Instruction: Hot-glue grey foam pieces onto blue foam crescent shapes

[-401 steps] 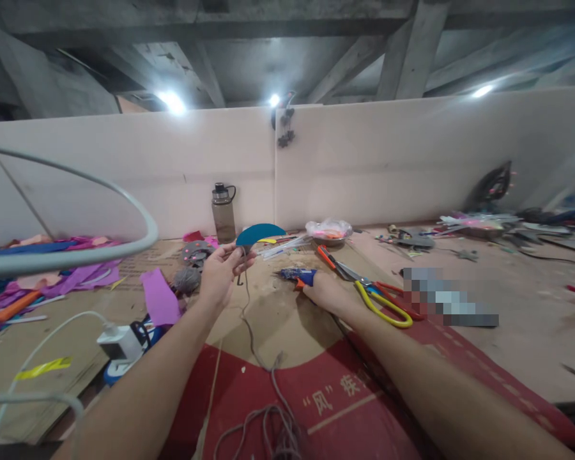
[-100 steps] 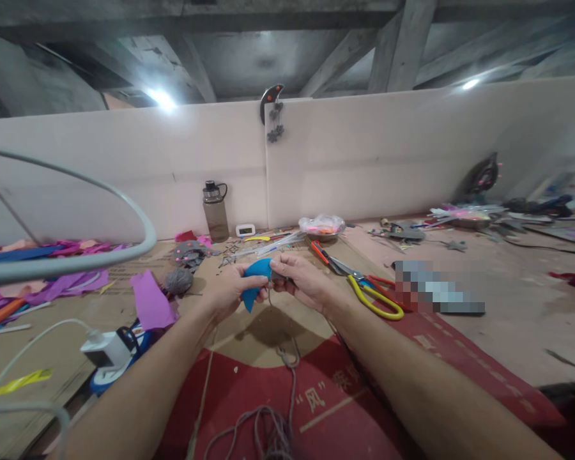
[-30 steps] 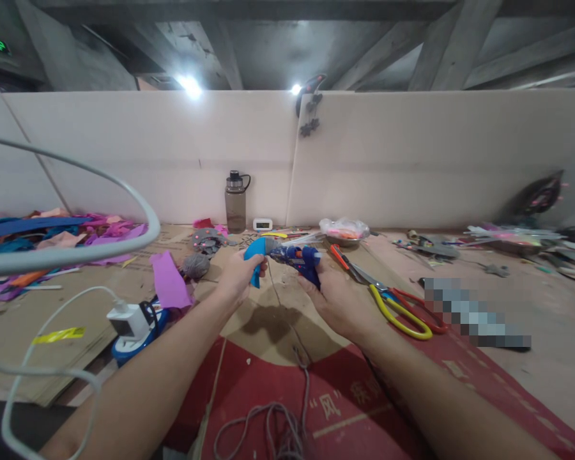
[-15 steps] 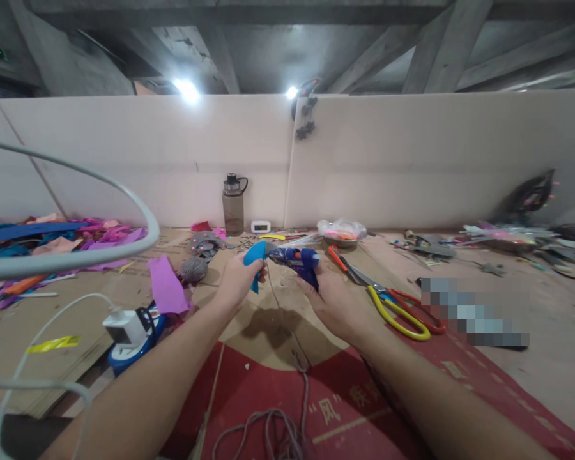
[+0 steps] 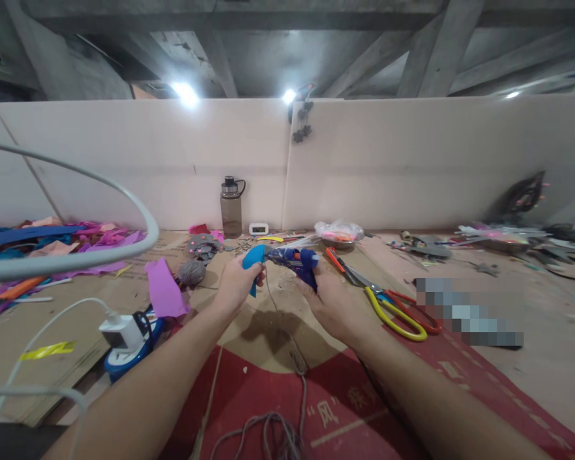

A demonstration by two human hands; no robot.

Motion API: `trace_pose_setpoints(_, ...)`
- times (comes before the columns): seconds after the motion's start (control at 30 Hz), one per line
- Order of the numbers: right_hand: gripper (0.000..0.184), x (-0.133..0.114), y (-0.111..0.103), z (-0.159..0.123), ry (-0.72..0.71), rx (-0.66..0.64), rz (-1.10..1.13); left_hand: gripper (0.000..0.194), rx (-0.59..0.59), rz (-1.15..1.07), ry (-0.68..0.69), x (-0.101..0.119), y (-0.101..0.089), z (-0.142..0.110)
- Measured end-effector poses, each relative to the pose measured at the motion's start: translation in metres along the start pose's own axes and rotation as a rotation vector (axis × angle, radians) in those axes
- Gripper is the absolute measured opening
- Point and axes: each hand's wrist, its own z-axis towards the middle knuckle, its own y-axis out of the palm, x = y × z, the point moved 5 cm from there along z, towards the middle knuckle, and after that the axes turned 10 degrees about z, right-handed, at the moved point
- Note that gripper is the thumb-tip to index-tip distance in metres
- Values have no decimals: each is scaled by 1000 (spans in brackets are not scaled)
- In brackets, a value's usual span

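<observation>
Between the fingers of my left hand [image 5: 237,281] is a curved piece of blue felt [image 5: 253,257], raised above the table. My right hand [image 5: 333,303] wraps round the handle of a dark blue hot glue gun [image 5: 301,260]. Its nozzle points left and meets, or nearly meets, the felt's right edge; I cannot tell which. From near the felt a grey yarn [image 5: 280,314] runs down to a loose heap on the red cardboard. Right of the glue gun lie large scissors [image 5: 388,306] with red and yellow handles.
A power strip [image 5: 127,358] with a white plug stands at left, under a looping white cable [image 5: 141,220]. Felt scraps [image 5: 76,246] pile up behind it. A bottle [image 5: 230,207], a small digital clock [image 5: 259,229] and a bowl [image 5: 339,234] stand along the back panel.
The view has shifted slightly. Both hands keep their grips, and the glue gun's nozzle stays at the blue felt's edge.
</observation>
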Motion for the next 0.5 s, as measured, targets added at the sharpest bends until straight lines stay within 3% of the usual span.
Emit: trace_pose_setpoints(0.5, 38, 4, -3, 2, 1, 28, 41, 11, 25, 159, 2, 0, -1, -1)
